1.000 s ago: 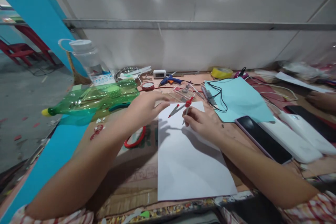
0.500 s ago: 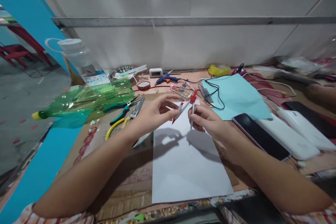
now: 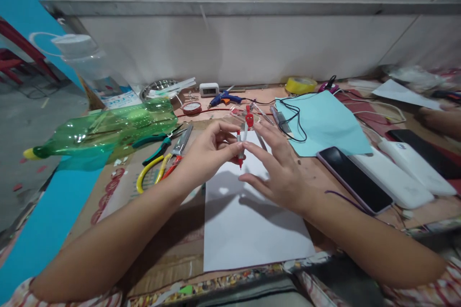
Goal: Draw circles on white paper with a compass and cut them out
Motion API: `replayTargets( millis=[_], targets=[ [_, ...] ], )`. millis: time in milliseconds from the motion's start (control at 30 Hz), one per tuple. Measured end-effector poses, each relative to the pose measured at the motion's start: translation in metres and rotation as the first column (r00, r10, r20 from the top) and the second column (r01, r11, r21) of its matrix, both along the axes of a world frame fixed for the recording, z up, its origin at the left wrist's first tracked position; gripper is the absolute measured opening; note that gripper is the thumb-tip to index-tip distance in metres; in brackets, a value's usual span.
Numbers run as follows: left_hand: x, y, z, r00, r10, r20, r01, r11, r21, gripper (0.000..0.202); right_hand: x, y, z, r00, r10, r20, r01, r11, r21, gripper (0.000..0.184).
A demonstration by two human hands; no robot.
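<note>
A drawing compass (image 3: pixel 249 118) with a red head and grey legs is held up over a white sheet of paper (image 3: pixel 252 240). My left hand (image 3: pixel 212 148) pinches the compass leg that ends in a red tip. Beside it, my right hand (image 3: pixel 279 168) has its fingers spread, the fingertips close to the compass. Whether they touch it I cannot tell. The paper lies on cardboard, and shadows of both hands fall across it.
On the left lie a green plastic bottle (image 3: pixel 108 127), pliers (image 3: pixel 158 148) and yellow-handled scissors (image 3: pixel 144 175). Behind are a blue glue gun (image 3: pixel 223 99) and yellow tape (image 3: pixel 300 85). To the right are a light blue sheet (image 3: pixel 327 124), a phone (image 3: pixel 355 180) and another person's hand (image 3: pixel 437 120).
My right hand has let go of the compass and spread its fingers. My left hand has closed on the red-tipped leg. At the far right, a white sheet has appeared by the other person's hand.
</note>
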State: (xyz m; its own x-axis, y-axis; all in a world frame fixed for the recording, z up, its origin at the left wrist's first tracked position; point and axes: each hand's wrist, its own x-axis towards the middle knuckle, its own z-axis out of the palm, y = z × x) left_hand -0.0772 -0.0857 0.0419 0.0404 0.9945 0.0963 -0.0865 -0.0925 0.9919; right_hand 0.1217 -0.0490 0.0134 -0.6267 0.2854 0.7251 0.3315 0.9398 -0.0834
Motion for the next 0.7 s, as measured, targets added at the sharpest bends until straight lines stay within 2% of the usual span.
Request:
replayTargets(
  millis=[200, 433, 700],
  targets=[
    [-0.0011, 0.0000, -0.0002, 1.000, -0.014, 0.020, 0.014, 1.000, -0.003, 0.035, -0.0022, 0.0024, -0.0063, 1.000, -0.006, -0.006, 0.006, 1.000, -0.006, 0.065],
    [0.0009, -0.0016, 0.0001, 1.000, -0.023, 0.002, 0.023, 1.000, 0.004, 0.038, -0.0025, 0.0004, -0.0072, 0.999, 0.012, -0.050, -0.012, 1.000, 0.000, 0.060],
    [0.0011, -0.0021, 0.0012, 1.000, -0.014, -0.028, 0.014, 1.000, -0.012, 0.032, -0.0027, -0.0001, -0.0072, 0.999, 0.016, -0.050, -0.017, 1.000, -0.020, 0.058]
  ],
)
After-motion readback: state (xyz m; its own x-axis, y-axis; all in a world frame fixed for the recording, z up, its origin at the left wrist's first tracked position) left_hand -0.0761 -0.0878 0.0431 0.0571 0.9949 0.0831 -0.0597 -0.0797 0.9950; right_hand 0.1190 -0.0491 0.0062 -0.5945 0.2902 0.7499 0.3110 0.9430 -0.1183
